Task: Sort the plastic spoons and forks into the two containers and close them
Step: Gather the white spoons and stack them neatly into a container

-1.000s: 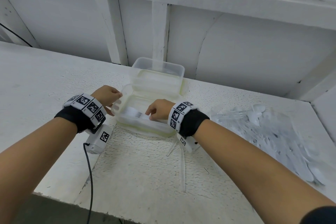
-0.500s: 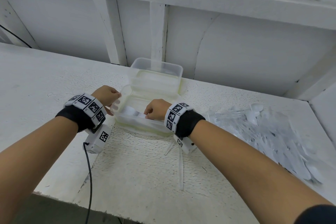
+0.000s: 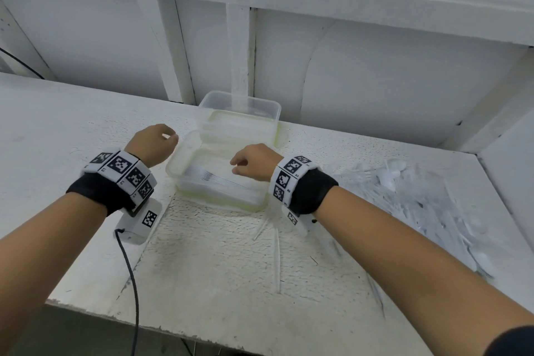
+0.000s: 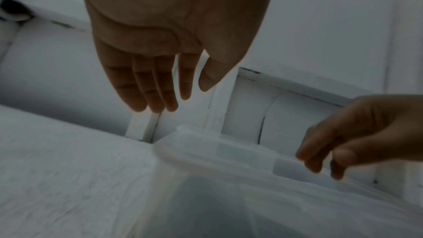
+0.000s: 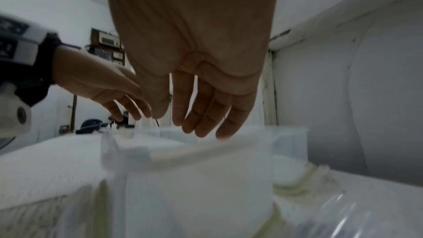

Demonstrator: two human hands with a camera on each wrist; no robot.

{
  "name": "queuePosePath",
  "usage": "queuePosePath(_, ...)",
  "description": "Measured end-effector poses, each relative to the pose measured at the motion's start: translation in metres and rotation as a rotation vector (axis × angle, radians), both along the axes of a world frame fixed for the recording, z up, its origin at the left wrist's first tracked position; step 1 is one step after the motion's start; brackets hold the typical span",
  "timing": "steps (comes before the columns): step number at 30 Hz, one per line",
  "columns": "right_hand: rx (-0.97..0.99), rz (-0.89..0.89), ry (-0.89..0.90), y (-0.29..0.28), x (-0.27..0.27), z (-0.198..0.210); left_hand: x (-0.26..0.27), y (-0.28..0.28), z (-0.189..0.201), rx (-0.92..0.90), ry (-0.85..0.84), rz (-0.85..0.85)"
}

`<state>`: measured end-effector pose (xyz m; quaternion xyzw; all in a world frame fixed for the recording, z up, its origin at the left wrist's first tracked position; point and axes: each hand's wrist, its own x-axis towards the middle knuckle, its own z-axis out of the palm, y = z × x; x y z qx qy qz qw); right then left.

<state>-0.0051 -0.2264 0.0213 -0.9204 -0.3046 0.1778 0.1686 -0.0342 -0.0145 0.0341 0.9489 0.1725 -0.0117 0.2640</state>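
A clear plastic container [image 3: 173, 166] stands mid-table with several white forks [image 3: 211, 178] lying in it. A second clear container [image 3: 239, 111] stands just behind it. My left hand [image 3: 154, 143] hovers beside the near container's left wall, off the rim; in the left wrist view its fingers [image 4: 155, 86] are straight and hold nothing. Above the right half of the near container, my right hand [image 3: 254, 163] hangs with loose fingers [image 5: 201, 108], and they hold nothing. A big pile of white spoons and forks [image 3: 419, 199] lies to the right.
A few loose cutlery pieces [image 3: 278, 257] lie in front of the near container. A black cable [image 3: 130, 274] runs from my left wrist over the table's front edge. White wall panels close off the back and right. Yellow-green rims show under both containers.
My left hand has let go of the container's left rim and lifted away. My right hand has risen out of the container, leaving the forks inside.
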Motion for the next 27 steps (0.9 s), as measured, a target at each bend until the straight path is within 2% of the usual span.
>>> queuePosePath(4, 0.115, -0.055, -0.088, -0.052, -0.022, 0.028, -0.021, -0.035, 0.018, -0.005, -0.255, -0.099)
queuePosePath(8, 0.125, -0.157, -0.139, -0.128, -0.059, 0.042, -0.047, -0.092, 0.024, -0.08, -0.325, -0.371)
queuePosePath(12, 0.072, -0.316, -0.112, -0.199, -0.101, 0.033, -0.066, -0.157, 0.01, -0.126, -0.224, -0.728)
queuePosePath(15, 0.029, -0.427, -0.073, -0.236, -0.134, 0.015, -0.076, -0.202, -0.01, -0.073, -0.099, -0.967)
queuePosePath(19, 0.015, -0.517, -0.01, -0.26, -0.166, -0.01, -0.09, -0.253, -0.034, 0.06, 0.068, -1.191)
queuePosePath(22, -0.031, -0.56, -0.027, -0.266, -0.178, -0.023, -0.094, -0.281, -0.046, 0.215, 0.173, -1.182)
queuePosePath(27, -0.17, -0.566, -0.025, -0.271, -0.186, -0.035, -0.092, -0.303, -0.052, 0.261, 0.29, -1.107)
